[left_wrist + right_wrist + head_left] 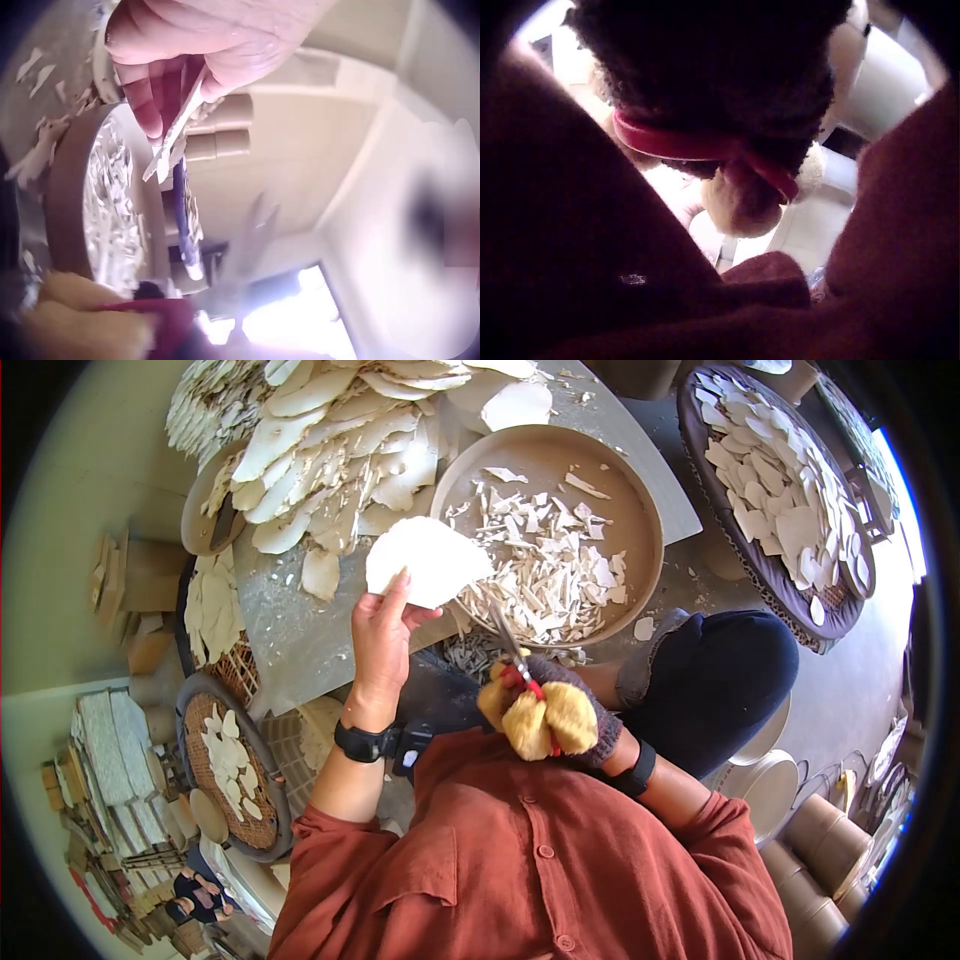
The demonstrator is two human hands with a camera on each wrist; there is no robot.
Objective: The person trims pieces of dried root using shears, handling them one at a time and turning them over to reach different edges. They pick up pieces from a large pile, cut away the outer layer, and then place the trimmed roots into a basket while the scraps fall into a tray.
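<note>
In the head view my bare left hand [384, 635] pinches a flat, thin white slice [420, 563], thumb on top, by the near edge of a round tray [654, 525]. The left wrist view shows this slice [178, 131] nearly edge-on between thumb and fingers. My right hand [550, 710] wears a dark knitted glove with yellow fingertip covers. It grips scissors [507, 635] with red handles, blades pointing up toward the tray, a short way from the slice. White cut scraps [550, 575] lie heaped in the tray. Dark cloth and the glove [705, 75] fill most of the right wrist view.
A large pile of pale slices [330, 450] covers the left part of the grey table [290, 650]. A big round basket [845, 615] of slices stands at right, a smaller basket [270, 800] at left. Brown drums [825, 840] sit lower right; another person [200, 895] is at lower left.
</note>
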